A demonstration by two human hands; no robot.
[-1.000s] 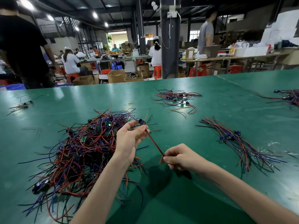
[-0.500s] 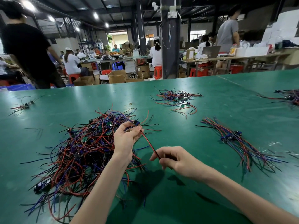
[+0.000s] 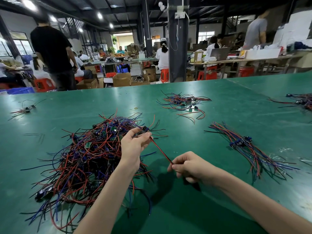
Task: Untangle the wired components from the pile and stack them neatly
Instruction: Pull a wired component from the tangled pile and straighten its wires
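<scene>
So, far left on the green tabletop there's a tiny bunch of wires sitting off by itself. Next over is the big tangled pile, with red, blue and black leads going everywhere and little green boards and dark parts buried in it. The left hand is up over the pile's right edge, fingers curled and pinching one wired component at its dark blue head. Its red-and-black lead runs taut, down and to the right, to the right hand. That hand pinches the lead's end between thumb and forefinger, other fingers tucked in. Further back, past the hands, lies a loose cluster of more wired bits. Right of the right hand is the neat stack, heads together and leads fanned toward the near edge. A last bunch sits at the far right, partly cut off.
</scene>
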